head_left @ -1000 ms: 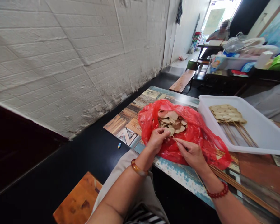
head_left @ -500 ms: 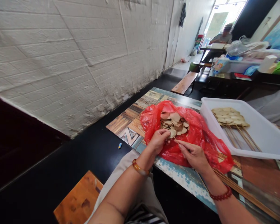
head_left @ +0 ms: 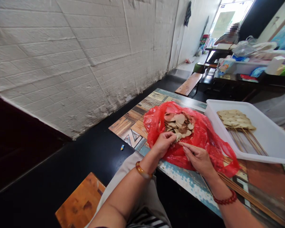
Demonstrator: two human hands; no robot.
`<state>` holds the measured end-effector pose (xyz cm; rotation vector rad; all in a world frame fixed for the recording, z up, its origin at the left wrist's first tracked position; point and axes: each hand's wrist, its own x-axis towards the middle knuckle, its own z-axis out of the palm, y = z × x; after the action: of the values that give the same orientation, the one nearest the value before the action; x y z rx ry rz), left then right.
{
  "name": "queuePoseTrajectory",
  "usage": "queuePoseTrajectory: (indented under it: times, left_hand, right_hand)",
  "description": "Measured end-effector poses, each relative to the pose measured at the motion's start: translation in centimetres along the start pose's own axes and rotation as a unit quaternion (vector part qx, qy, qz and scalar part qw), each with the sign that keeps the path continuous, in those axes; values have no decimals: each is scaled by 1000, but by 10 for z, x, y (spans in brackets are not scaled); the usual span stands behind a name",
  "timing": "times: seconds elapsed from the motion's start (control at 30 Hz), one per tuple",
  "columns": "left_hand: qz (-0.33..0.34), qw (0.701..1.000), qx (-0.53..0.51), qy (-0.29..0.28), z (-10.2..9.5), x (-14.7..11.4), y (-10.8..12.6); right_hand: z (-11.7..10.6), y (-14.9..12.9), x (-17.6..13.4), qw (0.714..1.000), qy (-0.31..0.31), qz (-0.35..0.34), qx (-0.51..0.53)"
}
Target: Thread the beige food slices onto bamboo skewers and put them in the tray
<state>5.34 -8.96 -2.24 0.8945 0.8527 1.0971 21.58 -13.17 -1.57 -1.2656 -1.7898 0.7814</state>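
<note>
A thin beige slice is pinched in my left hand, over the near side of an open red plastic bag. My right hand is closed on a thin wooden skewer, whose tip meets the slice; I cannot tell whether it has gone through. The rest of the skewer runs back under my right palm and wrist. Inside the bag lies a heap of similar round, flat slices. Loose skewers lie on the table by my right forearm.
A white plastic tray at the right holds skewered flat slices. The patterned table has its near edge at my knees. A wooden stool stands lower left. Farther back are a bench, a cluttered table and a seated person.
My left fingers have turned the slice, which now shows less of its face next to the skewer tip. The whole view has shifted slightly.
</note>
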Motion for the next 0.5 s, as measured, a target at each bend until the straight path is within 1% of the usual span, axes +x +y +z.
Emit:
queuePoseTrajectory:
  times: [0.07, 0.23, 0.33, 0.5]
  left_hand:
    - [17, 1000, 12, 8, 0, 0, -1]
    - [45, 999, 18, 4, 0, -1, -1]
    - [53, 998, 23, 8, 1, -2, 0]
    - [56, 997, 46, 31, 4, -4, 2]
  right_hand:
    - [1, -1, 0, 1000, 5, 2, -6]
    - [2, -1, 0, 1000, 8, 6, -11]
    - [2, 1, 1, 1000, 5, 6, -10]
    - [2, 4, 0, 1000, -12, 16, -19]
